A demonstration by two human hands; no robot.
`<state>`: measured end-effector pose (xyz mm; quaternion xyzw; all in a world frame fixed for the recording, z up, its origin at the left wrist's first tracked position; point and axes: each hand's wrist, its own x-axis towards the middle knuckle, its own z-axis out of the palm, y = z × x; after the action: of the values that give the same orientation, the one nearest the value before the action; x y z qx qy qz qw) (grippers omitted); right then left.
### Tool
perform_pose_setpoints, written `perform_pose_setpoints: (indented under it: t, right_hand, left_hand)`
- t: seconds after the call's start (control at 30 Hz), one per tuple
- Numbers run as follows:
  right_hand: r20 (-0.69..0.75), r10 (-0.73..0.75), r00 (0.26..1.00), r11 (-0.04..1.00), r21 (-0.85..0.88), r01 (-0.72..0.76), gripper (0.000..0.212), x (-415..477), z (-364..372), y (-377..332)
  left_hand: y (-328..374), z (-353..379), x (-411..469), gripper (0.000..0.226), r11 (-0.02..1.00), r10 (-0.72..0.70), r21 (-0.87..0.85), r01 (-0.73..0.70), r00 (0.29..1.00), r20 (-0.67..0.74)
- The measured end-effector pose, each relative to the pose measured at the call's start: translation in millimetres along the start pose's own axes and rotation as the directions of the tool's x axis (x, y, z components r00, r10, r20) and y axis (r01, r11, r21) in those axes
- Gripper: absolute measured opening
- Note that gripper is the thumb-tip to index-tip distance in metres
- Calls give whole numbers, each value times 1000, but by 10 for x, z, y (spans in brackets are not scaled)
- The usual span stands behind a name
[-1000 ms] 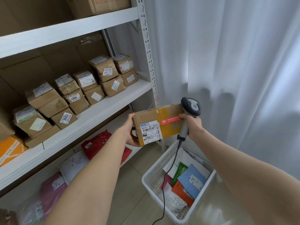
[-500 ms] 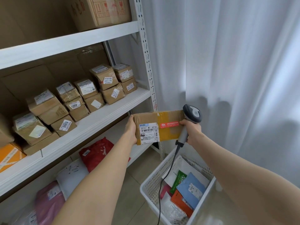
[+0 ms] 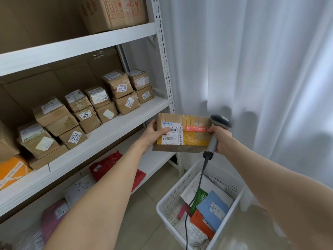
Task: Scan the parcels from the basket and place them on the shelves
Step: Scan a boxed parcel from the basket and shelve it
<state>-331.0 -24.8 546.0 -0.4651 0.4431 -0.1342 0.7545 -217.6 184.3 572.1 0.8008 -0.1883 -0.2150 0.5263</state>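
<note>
**A:** Where is the parcel held?

**B:** The cardboard parcel [image 3: 182,132] is held in the air with its label turned upward. It is up and to the left of the basket [image 3: 167,201] and just off the right end of the middle shelf [image 3: 124,123].

**A:** How is it gripped?

**B:** Its left short end is clasped by the left hand [image 3: 153,132], with the thumb pressed on the label and the other fingers hidden beneath. The right end is only touched by the right hand [image 3: 220,138], whose fingers are curled round the handle of the scanner [image 3: 212,141].

**A:** On what is the next move turned?

**B:** The long axis is laid left to right, and the shelf lies beyond the left end, so the left hand is the nearer one. Bare board is seen in front of the stacked boxes [image 3: 117,85]. A leftward carry, left end first, is probably called for. Whether the label has been read cannot be told.
</note>
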Motion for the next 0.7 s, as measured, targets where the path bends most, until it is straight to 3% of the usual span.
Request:
perform_pose_setpoints:
  t: [0.1,0.2,0.47,0.7]
  right_hand:
    - [-3,19,1000,1000,-17,-19,39,-7,-4,20]
    - [-27,21,999,999,-37,-22,40,6,-44,42]
    - [-48,39,998,995,-87,-43,38,1,-35,127]
    - [-85,43,995,991,-123,-54,35,37,-89,148]
  left_hand:
    - [-28,-20,8,88,997,10,77,-10,1000,-5]
    - [-19,-63,18,116,973,-5,230,-16,996,89]
    - [-65,-16,24,131,874,38,475,-101,989,141]
    - [-66,39,-40,140,783,-76,612,-111,959,272]
